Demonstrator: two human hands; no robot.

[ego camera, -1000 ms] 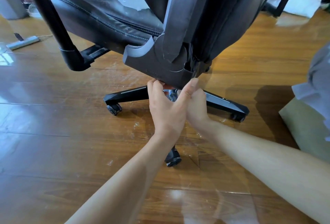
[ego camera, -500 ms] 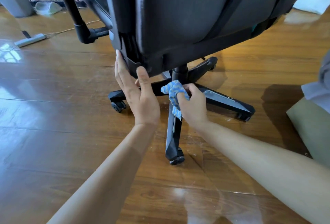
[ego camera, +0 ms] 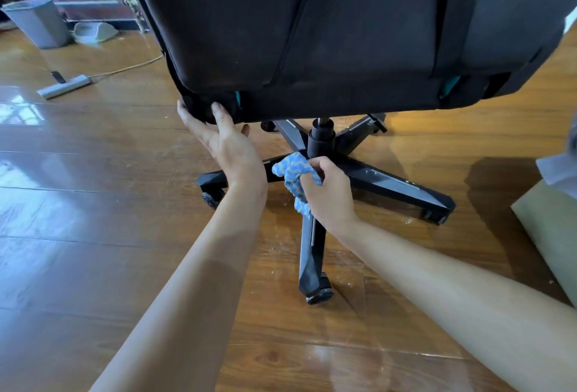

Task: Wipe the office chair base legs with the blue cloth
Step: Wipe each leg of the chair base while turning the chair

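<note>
The black office chair (ego camera: 343,32) fills the upper view, its backrest facing me. Under it the black star base (ego camera: 396,185) spreads its legs over the floor, each ending in a castor. One leg (ego camera: 309,254) points toward me. My right hand (ego camera: 327,195) is shut on the bunched blue cloth (ego camera: 293,173), pressed at the hub where that leg meets the centre column (ego camera: 321,138). My left hand (ego camera: 224,145) rests flat against the chair's lower left corner, fingers spread on the fabric. A left leg (ego camera: 212,180) shows partly behind my left wrist.
Glossy wooden floor (ego camera: 93,235) lies all around, with dust specks near the base. A grey bin (ego camera: 37,23) and a flat grey dustpan-like item (ego camera: 93,32) stand far left. A grey power strip (ego camera: 64,87) with cable lies on the floor. A beige object (ego camera: 552,235) sits at the right edge.
The chair has swung round so its backrest faces me and the base is exposed. My left hand moved to the chair's lower corner. The blue cloth came into sight at the hub.
</note>
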